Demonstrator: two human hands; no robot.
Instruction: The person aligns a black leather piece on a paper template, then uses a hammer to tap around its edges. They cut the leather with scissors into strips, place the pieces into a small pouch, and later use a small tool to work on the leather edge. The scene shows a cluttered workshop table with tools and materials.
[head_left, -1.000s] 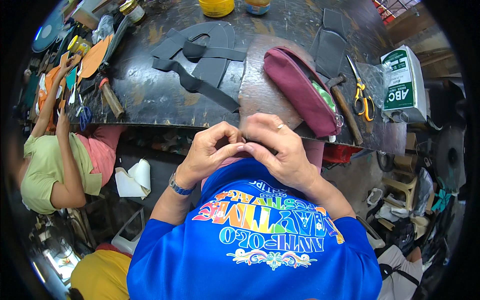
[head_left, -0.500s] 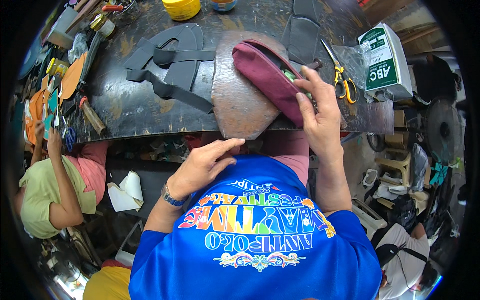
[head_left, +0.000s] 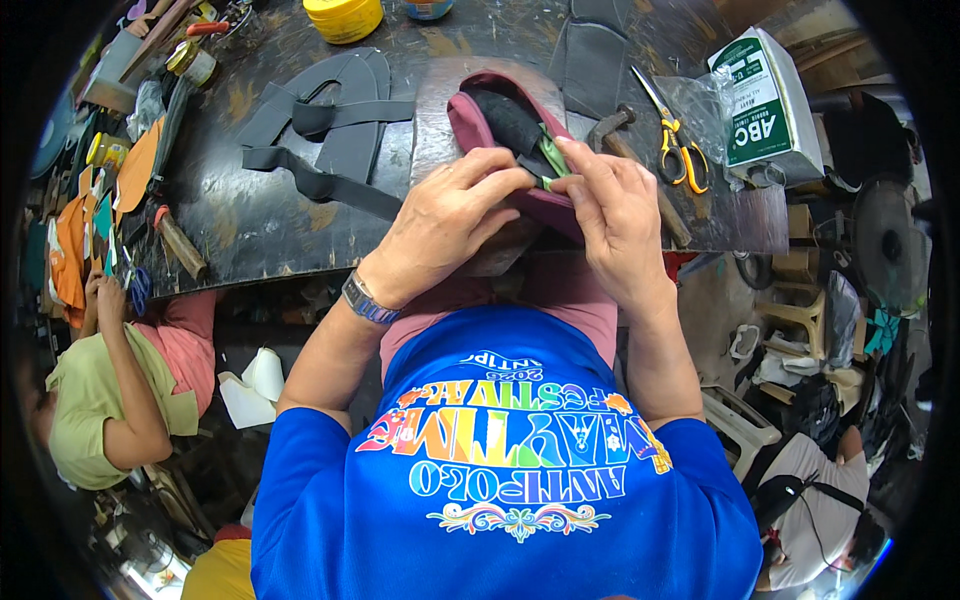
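A long maroon fabric piece (head_left: 477, 125), rounded at one end like a pouch or a shoe upper, lies on a worn wooden board (head_left: 428, 125) at the table's edge. Its opening shows a black inside and a green strip (head_left: 553, 155). My left hand (head_left: 440, 220) is closed, thumb and fingers pinching at the near side of the opening. On the other side, my right hand (head_left: 620, 215) has its fingers bent round the maroon edge by the green strip. My fingertips hide part of the opening.
Right of my right hand are a wooden-handled hammer (head_left: 665, 205), yellow-handled scissors (head_left: 683, 160) and a green-and-white can (head_left: 765, 110). Black strapped sole pieces (head_left: 350, 120) lie left. A yellow tub (head_left: 342, 18) stands far back. A person in light green (head_left: 120, 400) works at far left.
My left hand has moved up from the board's near edge onto the maroon piece. The piece is now spread wider, showing its black inside. My right fingers have moved in to the opening.
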